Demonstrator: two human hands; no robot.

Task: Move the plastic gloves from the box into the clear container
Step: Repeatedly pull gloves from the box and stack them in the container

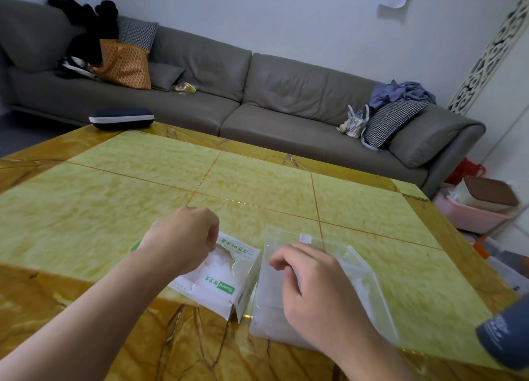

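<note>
Two hands work close together at the near edge of the tabletop [257,180]. The left hand [183,237] is over the box [226,289], with its fingers curled down at the opening in the box top; it seems to pinch the thin plastic gloves [220,261] that show there, but the grip itself is partly hidden. The right hand [312,289] lies on the clear container [357,277], fingers bent and gathered at the film near its mouth, as if holding it. The box is white with green print and lies flat, just beside the container on its left, and the two look to touch. A dark grey object [506,335] enters at the lower right edge. Farther away, a dark case [121,118] sits at the far left corner, and behind it stands a grey sofa [257,94] with cushions, a bag and clothes.
</note>
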